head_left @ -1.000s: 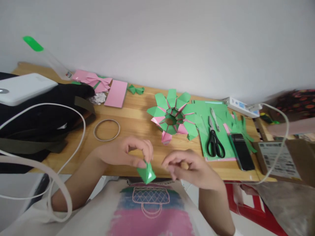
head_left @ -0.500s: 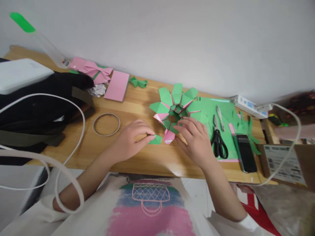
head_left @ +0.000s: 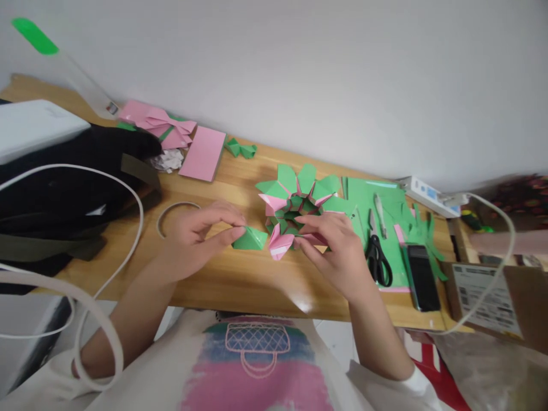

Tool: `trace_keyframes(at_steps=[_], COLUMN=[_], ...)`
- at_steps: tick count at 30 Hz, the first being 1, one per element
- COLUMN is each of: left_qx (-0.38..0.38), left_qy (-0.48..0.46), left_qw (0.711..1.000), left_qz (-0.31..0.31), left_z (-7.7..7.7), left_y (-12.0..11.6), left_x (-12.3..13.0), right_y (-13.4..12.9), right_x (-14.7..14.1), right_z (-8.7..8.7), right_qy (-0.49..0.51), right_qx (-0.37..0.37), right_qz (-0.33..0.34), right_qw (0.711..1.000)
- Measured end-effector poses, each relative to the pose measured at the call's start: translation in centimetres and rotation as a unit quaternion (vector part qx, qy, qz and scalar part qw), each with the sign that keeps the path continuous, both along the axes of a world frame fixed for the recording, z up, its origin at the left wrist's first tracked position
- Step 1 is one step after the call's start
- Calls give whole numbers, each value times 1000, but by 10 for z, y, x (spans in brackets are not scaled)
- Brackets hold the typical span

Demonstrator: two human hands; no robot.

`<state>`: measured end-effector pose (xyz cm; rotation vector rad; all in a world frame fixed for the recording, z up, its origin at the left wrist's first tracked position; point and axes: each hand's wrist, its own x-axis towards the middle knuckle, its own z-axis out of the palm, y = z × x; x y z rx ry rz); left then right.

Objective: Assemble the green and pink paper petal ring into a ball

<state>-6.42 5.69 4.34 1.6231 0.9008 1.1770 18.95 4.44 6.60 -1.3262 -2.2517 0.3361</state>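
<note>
Between the thumb and fingers of my left hand (head_left: 205, 240) is a small folded green paper piece (head_left: 250, 238), its free point turned toward the paper ring. My right hand (head_left: 331, 245) pinches the near right side of a ring of folded green and pink paper (head_left: 306, 180), shaped like an open flower with a hollow centre. A pink folded petal (head_left: 279, 244) with a white strip on it sticks out at the ring's near edge, between my hands. My right fingers hide part of the ring.
A tape ring (head_left: 165, 214) lies partly behind my left hand. On the right are black scissors (head_left: 377, 257), a craft knife (head_left: 380, 214), a phone (head_left: 422, 277) and a power strip (head_left: 428, 197). Pink paper (head_left: 203, 153) and a green paper bow (head_left: 240, 148) lie along the back. A white cable (head_left: 139, 211) loops at left.
My left hand has drawn left and lifted slightly with the green piece, showing more of it. The ring has shifted and tilted toward me in my right hand.
</note>
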Motion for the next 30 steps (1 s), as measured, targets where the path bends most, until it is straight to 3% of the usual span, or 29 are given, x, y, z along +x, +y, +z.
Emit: trace_keyframes(at_steps=[4,8,12,18,23,26,28,30], left_qx=[-32,-23,-10,-34,-23,-55,-112,-180], left_qy=[-21,-8,4,20,19,7,3,10], left_qw=[999,999,999,998,999,998,982,942], left_qz=[38,33,38,58,32,-36,-151,-282], left_z=[-2,-7,-11,-12,-16,-15,-11,-5], left_y=[-2,-2,-5,-11,-13,-14,-17,-22], left_x=[-4,-7,-11,-13,-11,-8,-3,7], right_y=[1,-1,-10,-29,-39,-38,-33,-26], right_x=[-9,-11,-2,29,47,50,52,55], right_z=[-4,-9,-2,15,17,15,17,20], right_qy=[-27,-99,-115,-101,-121,-152,-185,-204], right_qx=[-46,-58,-69,-11,13,-34,-81,-127], right_qz=[5,29,58,-9,-48,7,39,63], right_qw=[999,993,989,995,991,988,979,969])
